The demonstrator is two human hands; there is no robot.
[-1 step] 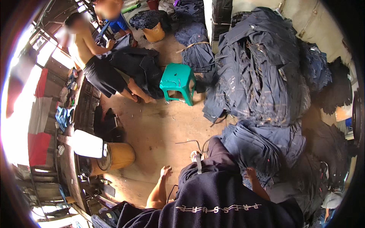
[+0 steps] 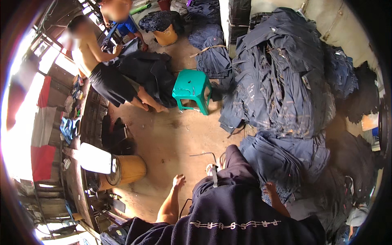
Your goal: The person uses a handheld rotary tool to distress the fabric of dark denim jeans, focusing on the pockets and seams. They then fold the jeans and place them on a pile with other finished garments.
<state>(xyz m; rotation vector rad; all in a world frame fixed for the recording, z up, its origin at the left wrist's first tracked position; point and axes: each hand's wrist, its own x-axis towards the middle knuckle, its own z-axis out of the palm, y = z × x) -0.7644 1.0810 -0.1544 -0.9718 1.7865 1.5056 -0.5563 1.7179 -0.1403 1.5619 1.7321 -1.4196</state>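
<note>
My left hand [image 2: 178, 181] hangs in the air over the bare wooden floor, its fingers loosely bent and apart with nothing in them. Over on the right, my right hand [image 2: 270, 188] is beside a fanned stack of dark blue cloth pieces [image 2: 267, 157], fingers a little apart and seemingly holding nothing; whether it touches the cloth I cannot tell. Between the hands are my dark trousers [image 2: 239, 165] and dark top [image 2: 234, 204]. A grey strap [image 2: 214, 177] dangles at my waist.
A green plastic stool [image 2: 192, 86] stands ahead. Large heaps of dark cloth [image 2: 281, 77] fill the right side. To the left are an orange drum [image 2: 132, 168], a white container [image 2: 96, 158] and a long wooden bench. A person [image 2: 92, 49] handles dark cloth at far left, another behind.
The whole view has shifted very slightly; my hands and the things around them look the same.
</note>
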